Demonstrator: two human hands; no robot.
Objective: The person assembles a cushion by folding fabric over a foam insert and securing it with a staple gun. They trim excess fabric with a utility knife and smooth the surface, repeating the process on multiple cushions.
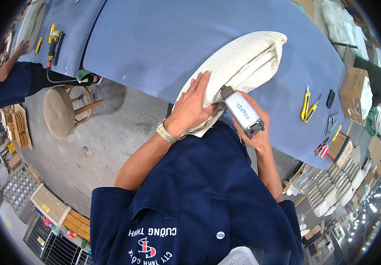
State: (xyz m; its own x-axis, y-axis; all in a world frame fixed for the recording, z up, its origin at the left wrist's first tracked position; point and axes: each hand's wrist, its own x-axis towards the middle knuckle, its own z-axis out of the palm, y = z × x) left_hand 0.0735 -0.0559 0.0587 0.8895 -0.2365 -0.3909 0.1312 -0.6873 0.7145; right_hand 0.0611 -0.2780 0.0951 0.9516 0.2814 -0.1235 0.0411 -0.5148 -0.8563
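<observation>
A curved cushion piece (234, 57) covered in cream fabric stands tilted at the near edge of the blue worktable, its folded inner side facing right. My left hand (191, 108) grips its near end, fingers laid along the outer fabric and the thumb toward the inner side. My right hand (257, 118) is closed round a pale, dark-nosed staple gun (242, 111). The nose of this tool is at the folded fabric edge, close to my left thumb; whether it touches cannot be made out. The fingers under the tool are partly hidden.
On the blue table (155, 39), yellow cutters (305, 104), scissors (323, 150) and other small tools lie at the right. A cardboard box (354, 95) is beyond them. At left are a round stool (59, 112), a co-worker's arm (7, 70) and another air tool (52, 48).
</observation>
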